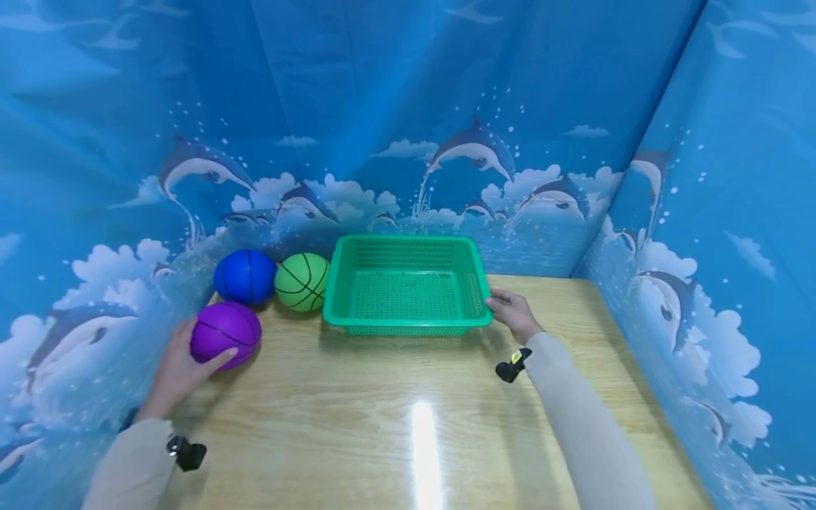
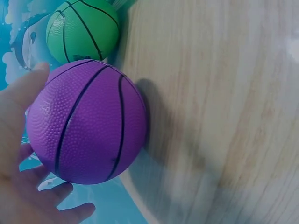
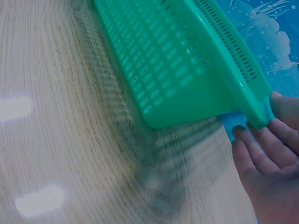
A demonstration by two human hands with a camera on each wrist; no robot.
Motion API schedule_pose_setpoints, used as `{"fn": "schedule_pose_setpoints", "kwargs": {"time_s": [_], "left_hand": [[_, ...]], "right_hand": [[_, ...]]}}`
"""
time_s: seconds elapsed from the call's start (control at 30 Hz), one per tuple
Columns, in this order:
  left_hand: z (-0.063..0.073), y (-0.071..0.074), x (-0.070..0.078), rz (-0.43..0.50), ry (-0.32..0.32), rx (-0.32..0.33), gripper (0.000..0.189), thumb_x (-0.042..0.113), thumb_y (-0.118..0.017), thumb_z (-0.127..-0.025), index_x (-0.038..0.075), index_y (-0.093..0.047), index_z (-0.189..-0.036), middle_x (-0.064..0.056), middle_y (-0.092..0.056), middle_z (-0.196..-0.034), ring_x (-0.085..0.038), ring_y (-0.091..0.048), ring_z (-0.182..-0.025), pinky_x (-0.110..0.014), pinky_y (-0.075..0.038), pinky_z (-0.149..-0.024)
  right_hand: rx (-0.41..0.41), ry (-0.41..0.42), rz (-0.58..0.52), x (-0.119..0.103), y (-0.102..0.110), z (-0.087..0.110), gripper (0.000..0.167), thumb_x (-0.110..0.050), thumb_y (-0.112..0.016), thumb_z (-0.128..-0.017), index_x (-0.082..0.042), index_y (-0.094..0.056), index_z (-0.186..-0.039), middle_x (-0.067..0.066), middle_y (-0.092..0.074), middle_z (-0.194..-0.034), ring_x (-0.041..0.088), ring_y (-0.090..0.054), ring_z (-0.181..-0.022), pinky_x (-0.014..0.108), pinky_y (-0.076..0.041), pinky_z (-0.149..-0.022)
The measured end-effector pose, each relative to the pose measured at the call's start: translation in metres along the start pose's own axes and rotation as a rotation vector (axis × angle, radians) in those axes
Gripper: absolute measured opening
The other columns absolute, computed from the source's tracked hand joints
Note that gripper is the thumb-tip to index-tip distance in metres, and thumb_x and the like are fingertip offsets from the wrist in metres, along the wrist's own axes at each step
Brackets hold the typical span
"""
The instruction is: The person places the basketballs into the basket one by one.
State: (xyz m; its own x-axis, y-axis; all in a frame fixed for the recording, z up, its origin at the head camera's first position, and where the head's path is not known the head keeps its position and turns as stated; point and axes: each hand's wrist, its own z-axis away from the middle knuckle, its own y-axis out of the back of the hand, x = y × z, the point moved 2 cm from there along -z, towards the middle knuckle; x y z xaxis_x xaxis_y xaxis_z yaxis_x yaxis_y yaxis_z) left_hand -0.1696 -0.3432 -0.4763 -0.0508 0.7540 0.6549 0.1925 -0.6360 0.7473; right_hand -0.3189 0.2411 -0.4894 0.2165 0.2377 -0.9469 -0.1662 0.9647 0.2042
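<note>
My left hand (image 1: pixel 181 372) is around the near left side of a purple ball (image 1: pixel 226 335) with black seam lines. In the left wrist view, the thumb lies along the ball's edge and the other fingers are spread, some tips apart from its surface. At the right end of a green plastic basket (image 1: pixel 408 322), my right hand (image 1: pixel 515 313) pinches the rim between thumb and fingers, as the right wrist view shows. No ball is visible inside the basket. A blue ball (image 1: pixel 245 278) and a light green ball (image 1: pixel 302 282) sit beside each other left of the basket.
A wooden table (image 1: pixel 344 418) lies under everything, with a bright light reflection near its front middle. Blue dolphin-print sheeting (image 1: pixel 395 92) stands along the back, left and right sides. Both wrists wear small black devices.
</note>
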Motion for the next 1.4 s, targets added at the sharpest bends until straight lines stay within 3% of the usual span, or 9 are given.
{"fn": "schedule_pose_setpoints", "kwargs": {"time_s": [0.2,0.5,0.77,1.1,1.4], "left_hand": [[0.005,-0.003,-0.002,-0.018,-0.022,0.046,0.092,0.028,-0.072,-0.087,-0.009,-0.014,-0.149,-0.041,-0.021,-0.144,-0.062,-0.028,-0.125,-0.075,-0.030,-0.092],[0.006,-0.013,-0.007,0.016,0.093,0.127,0.096,0.039,-0.072,-0.085,0.003,-0.015,-0.153,-0.036,-0.016,-0.147,-0.060,-0.025,-0.128,-0.075,-0.032,-0.091],[0.000,-0.020,-0.007,0.080,-0.013,0.196,0.095,0.024,-0.080,-0.079,-0.004,-0.020,-0.149,-0.035,-0.027,-0.144,-0.056,-0.031,-0.127,-0.073,-0.032,-0.094],[0.000,-0.019,-0.003,0.079,-0.014,0.183,0.098,0.025,-0.079,-0.080,-0.002,-0.017,-0.151,-0.034,-0.025,-0.147,-0.057,-0.030,-0.128,-0.073,-0.032,-0.093],[0.002,-0.020,-0.007,0.153,0.058,0.200,0.097,0.021,-0.081,-0.078,-0.002,-0.019,-0.150,-0.035,-0.031,-0.143,-0.054,-0.034,-0.127,-0.070,-0.033,-0.096]], "right_hand": [[0.078,-0.013,0.021,-0.003,-0.004,-0.001,0.051,-0.017,-0.048,-0.102,0.003,-0.034,-0.146,0.023,-0.045,-0.141,0.034,-0.049,-0.126,0.038,-0.046,-0.101],[0.122,-0.058,-0.023,-0.005,-0.005,-0.001,0.049,-0.014,-0.048,-0.101,0.000,-0.036,-0.146,0.022,-0.046,-0.141,0.032,-0.047,-0.128,0.035,-0.044,-0.102],[0.132,-0.072,-0.025,-0.004,-0.006,-0.004,0.047,-0.012,-0.049,-0.100,-0.001,-0.039,-0.145,0.020,-0.048,-0.139,0.030,-0.049,-0.127,0.035,-0.045,-0.102],[0.165,-0.075,-0.029,-0.006,-0.006,-0.005,0.046,-0.012,-0.052,-0.099,-0.002,-0.042,-0.143,0.018,-0.048,-0.141,0.030,-0.049,-0.128,0.035,-0.045,-0.102],[0.185,-0.057,-0.063,-0.005,-0.007,-0.004,0.046,-0.011,-0.054,-0.098,-0.002,-0.044,-0.142,0.019,-0.050,-0.139,0.030,-0.051,-0.126,0.033,-0.046,-0.100]]}}
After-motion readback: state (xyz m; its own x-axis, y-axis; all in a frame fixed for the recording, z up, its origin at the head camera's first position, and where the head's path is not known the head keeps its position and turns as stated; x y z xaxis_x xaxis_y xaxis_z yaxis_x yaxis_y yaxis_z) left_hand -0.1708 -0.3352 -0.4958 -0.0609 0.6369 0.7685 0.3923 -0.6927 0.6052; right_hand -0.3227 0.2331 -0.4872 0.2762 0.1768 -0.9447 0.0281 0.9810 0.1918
